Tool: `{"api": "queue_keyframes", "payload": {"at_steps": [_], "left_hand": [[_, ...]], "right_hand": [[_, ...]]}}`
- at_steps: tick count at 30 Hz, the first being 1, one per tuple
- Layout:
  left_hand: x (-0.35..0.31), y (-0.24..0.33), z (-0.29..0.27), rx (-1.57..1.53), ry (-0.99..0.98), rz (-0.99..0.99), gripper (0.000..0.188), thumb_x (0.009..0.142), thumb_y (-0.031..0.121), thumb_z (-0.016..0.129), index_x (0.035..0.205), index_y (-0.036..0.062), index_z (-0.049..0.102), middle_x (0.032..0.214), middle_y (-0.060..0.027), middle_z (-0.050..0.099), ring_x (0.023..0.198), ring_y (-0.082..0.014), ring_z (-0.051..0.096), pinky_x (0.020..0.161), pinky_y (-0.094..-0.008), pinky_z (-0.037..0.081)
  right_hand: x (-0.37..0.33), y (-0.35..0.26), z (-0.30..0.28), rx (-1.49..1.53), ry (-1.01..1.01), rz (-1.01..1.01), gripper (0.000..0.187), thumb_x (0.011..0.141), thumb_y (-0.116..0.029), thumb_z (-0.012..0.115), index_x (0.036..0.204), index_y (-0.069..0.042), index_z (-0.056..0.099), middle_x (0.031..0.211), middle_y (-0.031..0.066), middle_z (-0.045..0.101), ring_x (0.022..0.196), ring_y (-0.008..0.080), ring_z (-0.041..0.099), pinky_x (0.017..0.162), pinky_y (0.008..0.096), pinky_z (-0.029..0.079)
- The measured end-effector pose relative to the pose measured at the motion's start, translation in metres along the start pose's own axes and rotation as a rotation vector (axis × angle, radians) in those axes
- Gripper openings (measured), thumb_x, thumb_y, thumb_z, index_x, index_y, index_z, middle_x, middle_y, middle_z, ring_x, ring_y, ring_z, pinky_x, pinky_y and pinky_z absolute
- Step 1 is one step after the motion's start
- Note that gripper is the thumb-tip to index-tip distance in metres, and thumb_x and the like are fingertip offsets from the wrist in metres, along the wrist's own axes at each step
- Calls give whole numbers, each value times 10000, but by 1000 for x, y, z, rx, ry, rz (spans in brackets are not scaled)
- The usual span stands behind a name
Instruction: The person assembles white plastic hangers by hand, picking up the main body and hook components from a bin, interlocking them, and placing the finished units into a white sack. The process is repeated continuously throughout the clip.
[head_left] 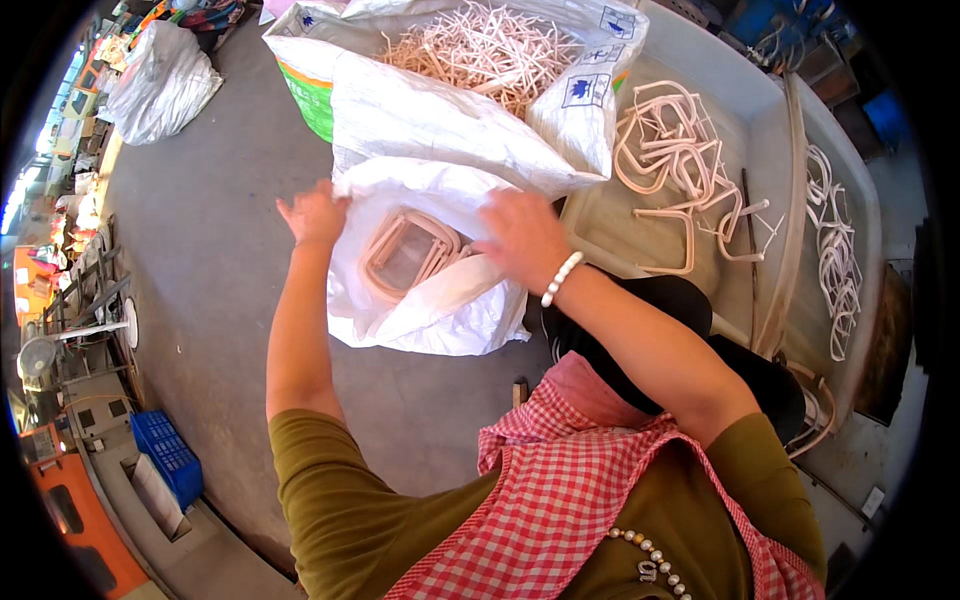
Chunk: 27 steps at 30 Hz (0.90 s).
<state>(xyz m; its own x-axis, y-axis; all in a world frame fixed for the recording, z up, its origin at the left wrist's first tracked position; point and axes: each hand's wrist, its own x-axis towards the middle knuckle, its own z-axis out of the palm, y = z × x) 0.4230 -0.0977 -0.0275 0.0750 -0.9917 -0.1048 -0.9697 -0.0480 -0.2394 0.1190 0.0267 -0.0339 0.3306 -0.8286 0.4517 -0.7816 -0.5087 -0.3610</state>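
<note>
No wording can be read. On the white woven sack (430,118) at 12 o'clock, boxed blue emblems (585,90) stand toward 1 o'clock, a green-and-orange printed panel (308,104) toward 11 o'clock.

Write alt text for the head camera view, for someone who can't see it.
A person's left hand and blurred right hand are at opposite sides of an open white bag with pale pink bent pieces inside. Beyond it stands a bigger sack holding thin pale strips; a tub to the right holds a tangle of similar pieces.

Head-worn fisheye faces down; rim seems warped.
</note>
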Motion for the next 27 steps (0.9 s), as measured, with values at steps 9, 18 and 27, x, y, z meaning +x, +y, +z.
{"api": "queue_keyframes", "payload": {"at_steps": [9, 18, 27], "left_hand": [[11, 0, 14, -69, 283, -160, 340, 839, 420, 612, 1112, 218, 592, 1103, -20, 652, 1069, -246, 596, 1030, -613, 257], [-34, 47, -38, -489, 363, 168, 489, 829, 224, 663, 1267, 64, 518, 1231, -166, 574, 1135, -325, 553, 1029, -473, 348], [-181, 359, -197, -807, 272, 1041, 459, 798, 243, 679, 1188, 56, 526, 1256, -169, 502, 1168, -336, 483, 1015, -579, 263]], "right_hand": [[-45, -20, 127, 159, -1043, 276, 605, 877, -402, 519, 1312, 1, 400, 1241, 190, 513, 1213, 324, 431, 1030, 504, 272], [-37, 9, -103, 689, -383, -71, 181, 826, -132, 595, 986, -57, 636, 941, 115, 659, 880, 282, 619, 784, 422, 478], [-133, 259, -87, 369, -380, 939, 347, 850, -304, 639, 1055, -24, 631, 986, 135, 667, 896, 247, 638, 832, 339, 497]]}}
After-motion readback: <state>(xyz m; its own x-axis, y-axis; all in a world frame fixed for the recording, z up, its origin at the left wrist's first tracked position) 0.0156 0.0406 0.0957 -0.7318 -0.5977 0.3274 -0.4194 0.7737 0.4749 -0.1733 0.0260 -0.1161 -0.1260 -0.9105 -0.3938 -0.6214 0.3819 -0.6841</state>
